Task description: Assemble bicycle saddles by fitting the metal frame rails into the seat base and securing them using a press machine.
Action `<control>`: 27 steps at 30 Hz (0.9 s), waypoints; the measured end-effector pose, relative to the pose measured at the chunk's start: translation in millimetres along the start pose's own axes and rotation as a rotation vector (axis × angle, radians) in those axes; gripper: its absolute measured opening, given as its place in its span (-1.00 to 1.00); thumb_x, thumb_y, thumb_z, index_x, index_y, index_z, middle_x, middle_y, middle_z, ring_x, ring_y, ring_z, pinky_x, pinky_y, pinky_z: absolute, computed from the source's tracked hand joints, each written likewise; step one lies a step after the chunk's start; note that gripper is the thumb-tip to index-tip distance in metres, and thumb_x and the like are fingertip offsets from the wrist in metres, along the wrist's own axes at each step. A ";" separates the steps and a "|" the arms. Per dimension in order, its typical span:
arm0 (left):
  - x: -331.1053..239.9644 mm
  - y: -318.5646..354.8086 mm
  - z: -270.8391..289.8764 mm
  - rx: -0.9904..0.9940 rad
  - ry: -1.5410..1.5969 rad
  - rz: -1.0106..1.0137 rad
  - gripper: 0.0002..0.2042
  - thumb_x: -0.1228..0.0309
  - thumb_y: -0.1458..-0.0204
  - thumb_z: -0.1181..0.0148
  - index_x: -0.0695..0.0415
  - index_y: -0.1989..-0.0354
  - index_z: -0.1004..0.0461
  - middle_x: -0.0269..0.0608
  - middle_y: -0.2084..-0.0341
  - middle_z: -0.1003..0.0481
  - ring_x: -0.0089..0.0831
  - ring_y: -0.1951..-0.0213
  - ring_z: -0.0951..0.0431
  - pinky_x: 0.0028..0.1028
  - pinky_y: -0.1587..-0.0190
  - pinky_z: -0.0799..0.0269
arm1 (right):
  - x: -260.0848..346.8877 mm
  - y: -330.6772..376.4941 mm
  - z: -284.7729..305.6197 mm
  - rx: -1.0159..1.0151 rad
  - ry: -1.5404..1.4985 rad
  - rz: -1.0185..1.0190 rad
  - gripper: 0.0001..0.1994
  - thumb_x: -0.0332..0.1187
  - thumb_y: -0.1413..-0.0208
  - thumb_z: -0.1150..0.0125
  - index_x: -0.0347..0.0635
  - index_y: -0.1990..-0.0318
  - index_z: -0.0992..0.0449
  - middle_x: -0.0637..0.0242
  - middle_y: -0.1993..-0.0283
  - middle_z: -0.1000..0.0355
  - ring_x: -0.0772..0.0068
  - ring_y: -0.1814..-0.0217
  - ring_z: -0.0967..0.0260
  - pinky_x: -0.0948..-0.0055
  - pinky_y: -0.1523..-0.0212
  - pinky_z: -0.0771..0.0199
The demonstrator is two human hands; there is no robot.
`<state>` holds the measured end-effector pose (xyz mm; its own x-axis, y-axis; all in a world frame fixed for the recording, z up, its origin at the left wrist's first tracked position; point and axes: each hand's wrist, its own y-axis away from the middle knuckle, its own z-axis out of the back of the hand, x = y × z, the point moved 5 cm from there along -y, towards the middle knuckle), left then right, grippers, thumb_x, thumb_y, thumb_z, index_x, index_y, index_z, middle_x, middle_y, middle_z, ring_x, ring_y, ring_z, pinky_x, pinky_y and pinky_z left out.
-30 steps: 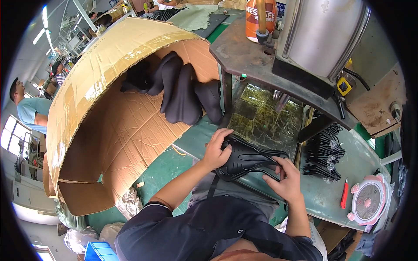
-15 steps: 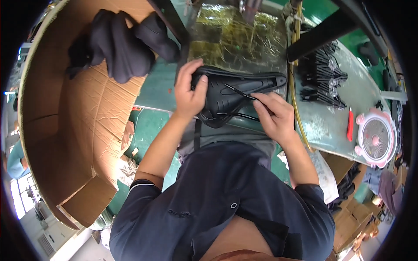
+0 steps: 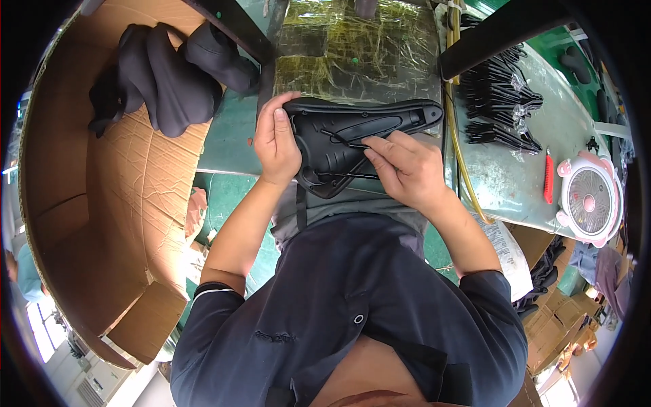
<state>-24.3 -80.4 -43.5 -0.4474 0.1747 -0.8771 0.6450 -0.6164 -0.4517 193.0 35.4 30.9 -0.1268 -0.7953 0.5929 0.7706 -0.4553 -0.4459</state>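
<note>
A black bicycle saddle [image 3: 313, 139] lies underside up in front of me at the bench edge, its narrow nose pointing right. My left hand [image 3: 277, 146] grips its wide rear end, thumb over the rim and fingers on the outside. Above the underside, my right hand [image 3: 410, 166] pinches a black saddle rail frame [image 3: 344, 179], a bent rod with two arms reaching left over the shell. The rod ends lie near the wide end; whether they sit in their sockets I cannot tell. My right fingers hide the part of the frame they hold.
A large cardboard box [image 3: 129, 203] on the left holds several dark saddles [image 3: 180, 88]. Behind the work is a tape-covered plate [image 3: 359, 54] between dark metal posts. To the right are a yellow hose [image 3: 463, 169], bundled black rails [image 3: 502, 102], a red-handled tool [image 3: 548, 180] and a pink-white fan [image 3: 588, 197].
My right hand has moved left with the rail frame, bringing its rods farther over the saddle's underside. The left hand stays on the wide end. The whole view has shifted slightly.
</note>
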 end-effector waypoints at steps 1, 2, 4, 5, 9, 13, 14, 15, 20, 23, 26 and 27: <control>1.0 -0.3 -0.1 0.006 0.003 -0.001 -0.71 0.44 -0.53 0.09 0.32 -0.15 -0.54 -0.05 -0.09 -0.62 -0.28 -0.14 -0.57 -0.35 -0.30 -0.38 | 1.4 -3.2 0.2 -0.001 0.024 0.016 -0.84 -0.38 -0.15 -0.47 -0.08 0.12 -0.76 0.36 0.45 -0.46 0.20 0.53 -0.47 0.25 0.53 -0.45; 3.4 0.4 0.6 -0.005 0.020 0.012 -0.71 0.44 -0.53 0.09 0.32 -0.15 -0.54 -0.05 -0.09 -0.62 -0.28 -0.13 -0.57 -0.35 -0.29 -0.39 | -0.3 -5.5 0.1 -0.004 0.027 0.011 -0.84 -0.38 -0.15 -0.47 -0.08 0.12 -0.76 0.36 0.45 -0.46 0.20 0.53 -0.47 0.25 0.53 -0.45; 4.9 0.2 0.9 -0.011 0.040 0.025 -0.71 0.44 -0.53 0.09 0.33 -0.14 -0.54 -0.04 -0.09 -0.62 -0.28 -0.13 -0.57 -0.36 -0.29 -0.39 | -1.5 -9.5 -0.2 -0.010 -0.039 0.060 -0.83 -0.51 -0.11 -0.48 -0.19 0.12 -0.76 0.31 0.50 -0.41 0.29 0.60 -0.37 0.30 0.54 -0.35; 4.0 -0.4 1.0 -0.013 0.019 0.018 -0.72 0.45 -0.53 0.09 0.33 -0.14 -0.54 -0.04 -0.08 -0.63 -0.27 -0.13 -0.58 -0.35 -0.29 -0.39 | -2.2 -10.4 -1.1 -0.011 -0.037 0.056 -0.83 -0.51 -0.11 -0.48 -0.19 0.12 -0.76 0.31 0.50 -0.41 0.29 0.60 -0.37 0.30 0.54 -0.35; 8.7 -0.1 1.5 -0.034 0.036 0.034 -0.71 0.45 -0.53 0.09 0.35 -0.12 -0.54 -0.02 -0.07 -0.63 -0.25 -0.13 -0.59 -0.33 -0.29 -0.41 | -3.4 -12.1 -1.7 -0.026 -0.038 0.033 -0.82 -0.51 -0.10 -0.48 -0.20 0.12 -0.76 0.30 0.51 -0.41 0.28 0.60 -0.39 0.30 0.55 -0.35; 6.0 -1.4 -0.5 -0.034 0.022 0.013 -0.72 0.46 -0.53 0.10 0.36 -0.12 -0.54 0.00 -0.06 -0.63 -0.23 -0.13 -0.60 -0.32 -0.29 -0.41 | -3.2 -8.6 -3.8 0.033 -0.040 0.042 -0.82 -0.40 -0.10 -0.49 -0.11 0.13 -0.75 0.35 0.45 -0.45 0.22 0.54 -0.47 0.26 0.54 -0.43; 7.0 -0.7 -0.1 -0.036 0.028 0.024 -0.71 0.46 -0.53 0.10 0.36 -0.12 -0.54 0.00 -0.07 -0.63 -0.22 -0.13 -0.60 -0.32 -0.29 -0.41 | -2.5 -11.1 -2.7 0.033 -0.038 0.041 -0.82 -0.40 -0.10 -0.49 -0.11 0.13 -0.75 0.35 0.45 -0.45 0.22 0.54 -0.47 0.26 0.54 -0.43; 7.7 -0.3 0.3 -0.037 0.034 0.034 -0.71 0.46 -0.53 0.10 0.36 -0.12 -0.54 0.01 -0.07 -0.63 -0.22 -0.14 -0.60 -0.32 -0.29 -0.41 | 1.4 -15.3 -1.2 0.044 -0.023 0.078 -0.81 -0.39 -0.08 -0.50 -0.09 0.13 -0.74 0.36 0.45 -0.44 0.23 0.54 -0.47 0.26 0.54 -0.43; 10.1 -0.8 -0.2 -0.021 0.049 0.058 -0.71 0.46 -0.53 0.11 0.36 -0.12 -0.54 0.01 -0.08 -0.63 -0.20 -0.15 -0.60 -0.31 -0.30 -0.41 | 2.5 -37.8 -10.9 0.032 0.032 0.182 -0.81 -0.37 -0.05 -0.51 -0.06 0.16 -0.72 0.38 0.46 -0.42 0.25 0.53 -0.46 0.26 0.54 -0.46; 11.5 -1.5 -0.2 0.014 0.037 0.015 -0.69 0.43 -0.56 0.15 0.36 -0.16 -0.50 0.02 -0.10 -0.62 -0.27 -0.15 -0.58 -0.34 -0.30 -0.41 | 4.0 -47.2 -14.0 0.027 -0.039 0.226 -0.81 -0.44 -0.03 -0.51 -0.12 0.16 -0.73 0.37 0.48 -0.41 0.26 0.55 -0.44 0.28 0.55 -0.42; 4.8 -3.5 -1.1 0.022 0.004 -0.015 -0.70 0.45 -0.55 0.15 0.36 -0.15 -0.50 0.04 -0.09 -0.62 -0.24 -0.14 -0.59 -0.32 -0.29 -0.42 | 4.6 -53.7 -16.1 0.074 -0.023 0.241 -0.83 -0.41 -0.03 -0.51 -0.09 0.19 -0.73 0.37 0.47 -0.42 0.23 0.55 -0.45 0.26 0.55 -0.42; 2.0 -5.0 -2.4 0.011 -0.010 -0.015 -0.72 0.50 -0.52 0.13 0.36 -0.11 -0.54 0.05 -0.06 -0.64 -0.15 -0.14 -0.61 -0.28 -0.30 -0.43 | 3.9 -57.9 -17.4 0.090 -0.016 0.255 -0.84 -0.40 -0.03 -0.51 -0.08 0.20 -0.73 0.37 0.47 -0.43 0.22 0.54 -0.46 0.25 0.54 -0.43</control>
<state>-26.9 -75.1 -43.4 -0.4631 0.1759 -0.8686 0.6313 -0.6224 -0.4627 137.0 51.7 47.3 0.0884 -0.8729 0.4798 0.8290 -0.2026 -0.5212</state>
